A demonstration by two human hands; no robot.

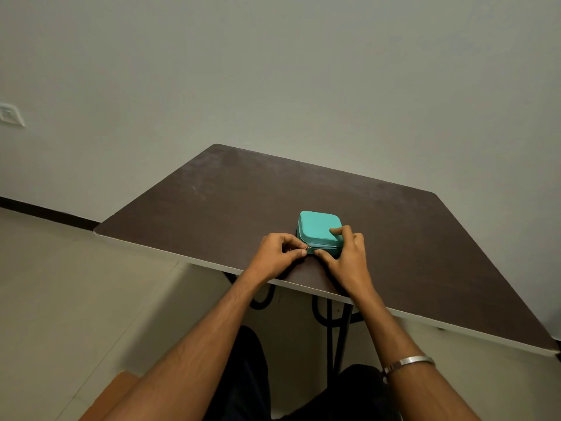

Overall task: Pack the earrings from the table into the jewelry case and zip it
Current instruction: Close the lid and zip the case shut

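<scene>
A small teal jewelry case [318, 226] lies shut on the dark brown table [230, 202], near the front edge. My left hand [277, 255] pinches the metal zipper pull [308, 247] at the case's front left corner. My right hand [346, 253] holds the case, with the index finger curled on the lid and the thumb against the front side. No earrings are in sight on the tabletop.
The table stands against a plain pale wall, with its left edge and front edge close to the hands. Black metal table legs [340, 329] and my knees show below. A wall socket [10, 115] is at the far left.
</scene>
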